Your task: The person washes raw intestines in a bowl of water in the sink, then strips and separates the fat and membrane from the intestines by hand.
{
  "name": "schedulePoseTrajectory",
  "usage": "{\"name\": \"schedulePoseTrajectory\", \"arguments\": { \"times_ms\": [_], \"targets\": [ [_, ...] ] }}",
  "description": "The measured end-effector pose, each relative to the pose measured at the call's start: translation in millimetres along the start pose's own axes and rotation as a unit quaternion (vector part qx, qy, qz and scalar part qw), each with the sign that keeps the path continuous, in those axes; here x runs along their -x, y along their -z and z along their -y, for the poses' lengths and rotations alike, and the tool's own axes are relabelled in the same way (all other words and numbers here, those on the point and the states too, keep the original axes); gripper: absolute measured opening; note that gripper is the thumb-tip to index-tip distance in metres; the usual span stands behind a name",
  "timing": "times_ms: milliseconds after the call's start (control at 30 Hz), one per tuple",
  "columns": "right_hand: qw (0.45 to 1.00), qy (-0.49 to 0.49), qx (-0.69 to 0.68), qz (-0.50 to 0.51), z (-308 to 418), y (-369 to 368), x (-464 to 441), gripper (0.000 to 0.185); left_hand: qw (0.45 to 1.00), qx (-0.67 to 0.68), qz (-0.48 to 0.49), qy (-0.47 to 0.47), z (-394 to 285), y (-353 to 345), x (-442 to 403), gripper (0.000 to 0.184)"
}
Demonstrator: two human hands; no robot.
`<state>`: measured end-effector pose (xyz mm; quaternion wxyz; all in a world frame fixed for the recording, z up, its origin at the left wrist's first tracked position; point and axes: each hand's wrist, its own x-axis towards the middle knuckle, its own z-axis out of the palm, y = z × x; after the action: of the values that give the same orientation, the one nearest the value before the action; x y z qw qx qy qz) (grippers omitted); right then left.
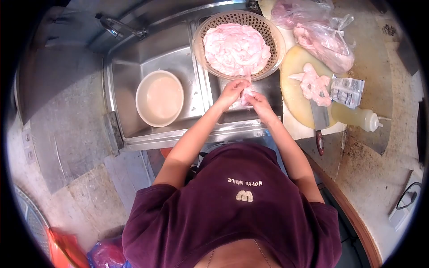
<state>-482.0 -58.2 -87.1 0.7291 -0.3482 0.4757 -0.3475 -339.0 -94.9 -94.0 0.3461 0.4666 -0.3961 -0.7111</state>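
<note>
Over the right sink basin, both of my hands close on a limp strip of pale pink raw meat point(246, 91). My left hand point(232, 92) pinches it from the left, and my right hand point(260, 106) grips it from the right, slightly lower. Just beyond my fingers stands a perforated plastic basket point(271, 38), heaped with more pale pink raw meat point(234, 49). One end of the strip seems to reach up toward the basket's near rim; whether it joins the heap I cannot tell.
In the left sink basin point(126, 89) sits a round tub point(142, 85) of cloudy liquid, below a faucet point(117, 27). To the right, a round cutting board point(292, 100) bears meat pieces point(315, 85) and a knife point(320, 118). Nearby are a squeeze bottle point(357, 117), a packet point(347, 91) and bagged meat point(324, 44).
</note>
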Motion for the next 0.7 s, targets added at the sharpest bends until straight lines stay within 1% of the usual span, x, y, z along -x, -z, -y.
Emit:
{"name": "schedulePoseTrajectory", "arguments": {
  "times_ms": [33, 133, 233, 300, 400, 500, 633, 700],
  "targets": [
    [1.000, 0.017, 0.021, 0.000, 2, 3, 0, 0.018, 1.000, -0.007, -0.001, 0.004, 1, 3, -1, 0.022],
    [0.995, 0.052, 0.083, -0.001, 12, 12, -3, 0.018, 0.999, -0.022, 0.034, -0.023, 3, 10, -2, 0.021],
    [0.991, 0.076, 0.108, -0.006, 18, 15, -8, 0.017, 1.000, -0.007, 0.028, 0.003, 2, 6, 5, 0.019],
    [0.991, 0.079, 0.112, -0.007, 14, 21, -14, 0.017, 0.998, -0.006, 0.051, 0.021, 3, 8, 4, 0.020],
    [0.986, 0.076, 0.150, 0.022, 14, 27, -18, 0.017, 0.997, 0.018, 0.061, 0.049, 8, 10, 5, 0.021],
    [0.999, -0.028, 0.018, 0.036, 18, 27, -22, 0.016, 0.994, 0.021, 0.080, 0.064, 7, 15, 6, 0.021],
    [0.996, -0.060, -0.063, 0.034, 11, 29, -29, 0.016, 0.990, 0.017, 0.116, 0.078, -5, 14, 8, 0.021],
    [0.992, -0.074, -0.093, 0.029, 9, 28, -31, 0.017, 0.993, 0.013, 0.104, 0.057, 8, 18, 6, 0.024]
  ]
}}
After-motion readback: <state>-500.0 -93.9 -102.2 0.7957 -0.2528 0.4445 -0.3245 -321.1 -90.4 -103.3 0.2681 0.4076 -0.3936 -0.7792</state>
